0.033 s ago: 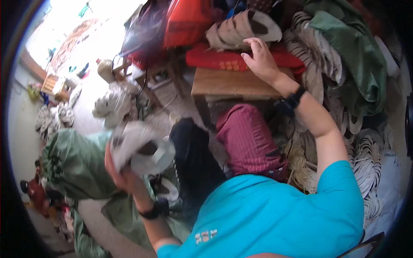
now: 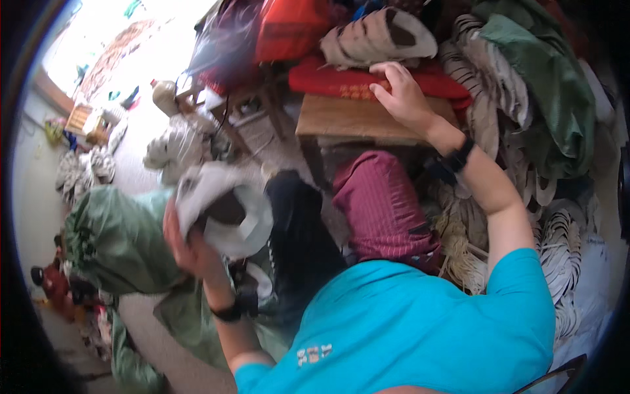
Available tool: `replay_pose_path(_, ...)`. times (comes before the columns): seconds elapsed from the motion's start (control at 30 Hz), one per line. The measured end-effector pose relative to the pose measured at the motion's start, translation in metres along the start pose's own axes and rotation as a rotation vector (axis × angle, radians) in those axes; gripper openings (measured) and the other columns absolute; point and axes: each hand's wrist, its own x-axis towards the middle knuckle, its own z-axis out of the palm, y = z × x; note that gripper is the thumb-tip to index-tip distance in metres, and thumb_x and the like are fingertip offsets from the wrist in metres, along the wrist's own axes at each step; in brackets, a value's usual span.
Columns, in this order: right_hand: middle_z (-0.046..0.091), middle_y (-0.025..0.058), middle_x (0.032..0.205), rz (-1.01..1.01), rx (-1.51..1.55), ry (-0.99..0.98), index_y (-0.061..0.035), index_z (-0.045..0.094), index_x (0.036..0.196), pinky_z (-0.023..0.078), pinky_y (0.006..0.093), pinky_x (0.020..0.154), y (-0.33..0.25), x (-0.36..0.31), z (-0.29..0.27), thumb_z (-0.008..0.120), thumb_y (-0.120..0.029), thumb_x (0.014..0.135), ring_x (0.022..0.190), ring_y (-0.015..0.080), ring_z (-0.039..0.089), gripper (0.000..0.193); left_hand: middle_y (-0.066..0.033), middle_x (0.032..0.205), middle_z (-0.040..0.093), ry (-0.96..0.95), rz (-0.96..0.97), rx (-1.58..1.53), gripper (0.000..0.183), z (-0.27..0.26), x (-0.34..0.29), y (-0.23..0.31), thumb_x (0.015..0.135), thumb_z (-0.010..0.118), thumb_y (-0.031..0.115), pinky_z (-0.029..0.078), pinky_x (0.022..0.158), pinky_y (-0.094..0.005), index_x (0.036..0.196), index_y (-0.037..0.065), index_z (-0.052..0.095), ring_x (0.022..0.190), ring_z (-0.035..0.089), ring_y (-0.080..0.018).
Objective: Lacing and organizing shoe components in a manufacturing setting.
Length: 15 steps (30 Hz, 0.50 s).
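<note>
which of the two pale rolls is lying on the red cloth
The striped roll just beyond the right hand: it lies on the red cloth, while the other roll is held up in the left hand.

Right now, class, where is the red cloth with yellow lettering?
In the head view, the red cloth lies near the top, right of centre, on the wooden stool, beneath the pale roll and beside the right hand.

Yellow lettering noted along the front of the red pad; small pale print on my turquoise shirt. Both too small and blurred for me to read.
</note>
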Motion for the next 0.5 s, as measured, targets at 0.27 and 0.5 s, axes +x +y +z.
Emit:
replay_pose_path(0.27,0.059,0.0165,0.119,0.118,0.857,-0.617,0.0026,0.051,0.129,0.050,0.0331,0.090,-0.154,-0.082,-0.011,0.072,-0.015,0.086,0.107,0.0240,0.061,0.051,-0.0213,0.137,0.051,-0.376,0.035,0.092,0.055,0.076,0.059,0.106,0.081,0.052,-0.003,0.051,0.092,-0.0417,0.133,0.014,0.056,0.115,0.059,-0.0383)
replay_pose_path(0.5,0.062,0.0155,0.114,0.355,1.037,-0.298,0.0025,0.053,0.124,0.051,0.0352,0.089,-0.149,-0.096,0.021,0.065,-0.017,0.091,0.104,0.0224,0.063,0.041,-0.0232,0.140,0.045,-0.629,0.047,-0.136,0.057,0.105,0.062,0.180,0.079,0.066,0.002,0.056,0.069,-0.0345,0.134,0.012,0.052,0.074,0.067,-0.0288)
